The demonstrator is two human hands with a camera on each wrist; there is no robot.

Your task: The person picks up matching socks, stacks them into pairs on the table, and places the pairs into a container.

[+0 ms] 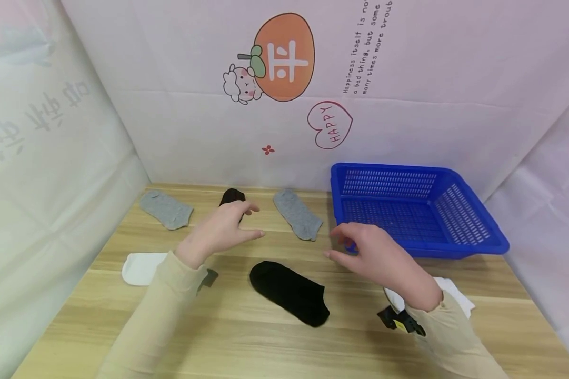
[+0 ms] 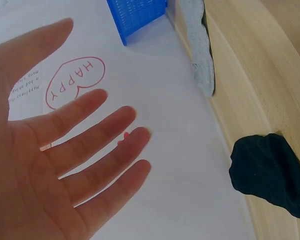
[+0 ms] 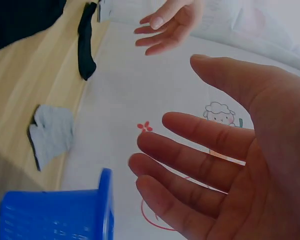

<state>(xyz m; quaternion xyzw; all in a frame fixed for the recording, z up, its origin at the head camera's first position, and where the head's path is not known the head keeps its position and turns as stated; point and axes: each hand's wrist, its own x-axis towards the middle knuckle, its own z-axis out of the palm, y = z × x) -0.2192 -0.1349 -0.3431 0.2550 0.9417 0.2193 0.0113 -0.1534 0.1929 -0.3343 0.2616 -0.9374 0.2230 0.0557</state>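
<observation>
My left hand [image 1: 222, 227] hovers over the table with fingers spread and nothing in it, partly covering a black sock [image 1: 232, 196] at the back. In the left wrist view its palm and straight fingers show plainly. Near the basket's front left corner, my right hand [image 1: 376, 255] is also empty, its fingers relaxed. Between and below the hands lies another black sock [image 1: 290, 292]. A grey sock [image 1: 297, 215] lies at the back between them, and a second grey sock [image 1: 167, 209] at the far left. White socks [image 1: 144, 268] [image 1: 455, 295] lie partly hidden under each forearm.
A blue plastic basket [image 1: 495, 243] with slotted walls stands at the back right of the wooden table [image 1: 208, 342]. White printed cloth [image 1: 194, 137] hangs behind the table and along both sides.
</observation>
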